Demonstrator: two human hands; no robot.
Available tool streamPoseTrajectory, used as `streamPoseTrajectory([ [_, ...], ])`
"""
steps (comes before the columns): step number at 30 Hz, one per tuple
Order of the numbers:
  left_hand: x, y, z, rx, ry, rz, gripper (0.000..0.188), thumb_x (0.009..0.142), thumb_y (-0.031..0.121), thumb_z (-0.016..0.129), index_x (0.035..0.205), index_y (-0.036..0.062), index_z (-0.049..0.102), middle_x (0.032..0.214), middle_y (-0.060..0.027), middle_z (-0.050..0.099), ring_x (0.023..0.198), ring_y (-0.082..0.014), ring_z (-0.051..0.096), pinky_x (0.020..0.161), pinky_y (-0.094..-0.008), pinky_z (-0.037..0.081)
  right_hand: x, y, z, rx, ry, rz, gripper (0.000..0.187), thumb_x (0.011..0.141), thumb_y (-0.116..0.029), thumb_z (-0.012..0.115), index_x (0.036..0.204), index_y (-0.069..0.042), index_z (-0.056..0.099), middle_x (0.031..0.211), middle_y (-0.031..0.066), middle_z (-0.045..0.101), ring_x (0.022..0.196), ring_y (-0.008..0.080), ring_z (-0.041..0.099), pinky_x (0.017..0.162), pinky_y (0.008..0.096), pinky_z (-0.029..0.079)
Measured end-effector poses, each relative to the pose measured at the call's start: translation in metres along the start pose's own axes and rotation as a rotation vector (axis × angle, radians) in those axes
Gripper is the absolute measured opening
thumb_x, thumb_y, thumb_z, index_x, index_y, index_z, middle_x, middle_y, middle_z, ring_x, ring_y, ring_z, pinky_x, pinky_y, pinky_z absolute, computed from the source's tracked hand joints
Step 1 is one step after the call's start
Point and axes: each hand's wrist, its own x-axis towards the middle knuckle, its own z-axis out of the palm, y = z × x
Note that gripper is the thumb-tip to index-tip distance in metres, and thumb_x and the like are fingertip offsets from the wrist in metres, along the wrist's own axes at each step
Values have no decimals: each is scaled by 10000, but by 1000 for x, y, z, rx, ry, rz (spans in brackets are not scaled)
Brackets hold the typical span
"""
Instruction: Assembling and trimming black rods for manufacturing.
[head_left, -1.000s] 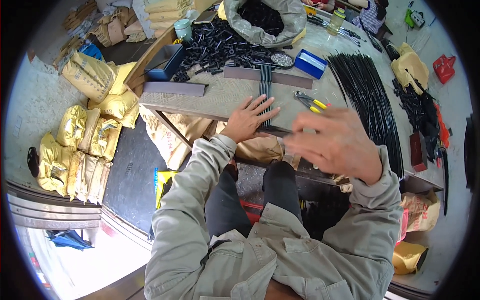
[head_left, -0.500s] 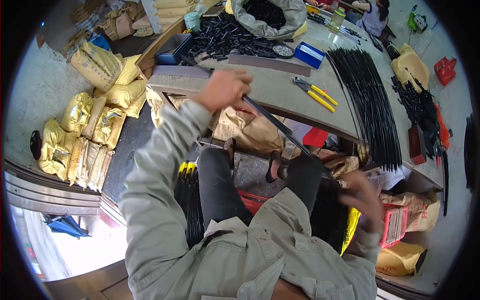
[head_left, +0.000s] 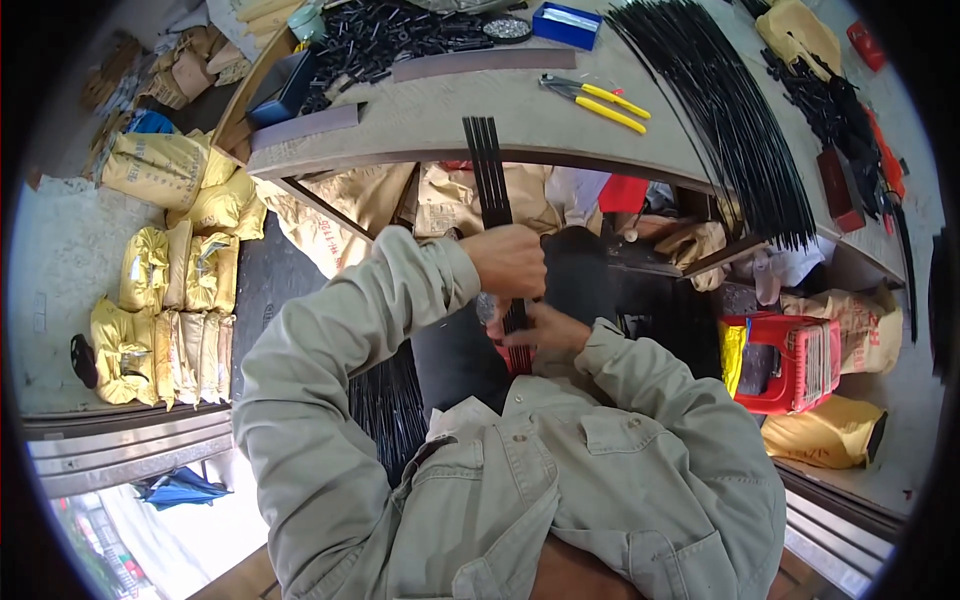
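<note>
A small bunch of long, thin black rods (head_left: 489,178) stands in front of my chest, its upper ends slightly fanned out near the table's front edge. Wrapped round its middle is my left hand (head_left: 507,262). Lower down, my right hand (head_left: 550,330) closes on the same bunch, its fingers partly hidden. The lower rod ends reach toward my lap. Beside my left thigh lies a heap of similar black rods (head_left: 385,415).
On the table (head_left: 430,125) lie yellow-handled pliers (head_left: 597,102), a blue box (head_left: 566,25), a pile of short black pieces (head_left: 375,45) and a big sheaf of black rods (head_left: 715,110). A red plastic basket (head_left: 800,362) stands at right; yellow sacks (head_left: 145,270) fill the left.
The rods have swung from slanting right to pointing away from me, and my left hand has come nearer. My right hand moved in from the far right onto them. The view has shifted downward.
</note>
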Motion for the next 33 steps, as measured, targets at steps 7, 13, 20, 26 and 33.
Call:
streamPoseTrajectory([
  [7,-9,27,-35,122,365,66,213,609,213,598,783,93,567,749,-12,574,808,-171,551,686,-297,406,-12,-16,-7,-254,264,-311,145,852,-121,547,933,-4,573,786,57,604,757,111,583,712,270,468],
  [13,-30,97,17,-880,1291,-1198,392,856,347,508,1028,-3,547,845,-61,572,793,-153,536,701,-322,425,-10,-42,28,-509,148,-168,243,830,-160,561,1052,-61,568,871,134,629,766,280,619,676,313,470],
  [20,-16,110,31,-1851,1613,-512,466,932,394,338,1056,-24,504,754,-92,558,695,-186,561,654,-285,454,16,-185,-38,-787,-38,-449,416,805,-65,545,1212,-44,460,1046,154,588,924,292,577,776,335,452],
  [26,-27,73,59,-2130,1668,-631,410,943,344,342,1039,-29,483,711,-119,573,615,-190,579,587,-282,464,111,-276,-70,-850,-335,-617,301,817,-58,532,1117,-39,552,1051,113,604,941,227,578,785,306,453],
  [33,-8,39,43,-1994,1449,-1181,308,930,218,430,1069,-48,499,826,-143,623,691,-179,619,600,-260,488,251,-269,-232,-1735,813,-382,287,719,-167,648,989,-87,591,1018,90,572,982,270,515,805,389,409],
])
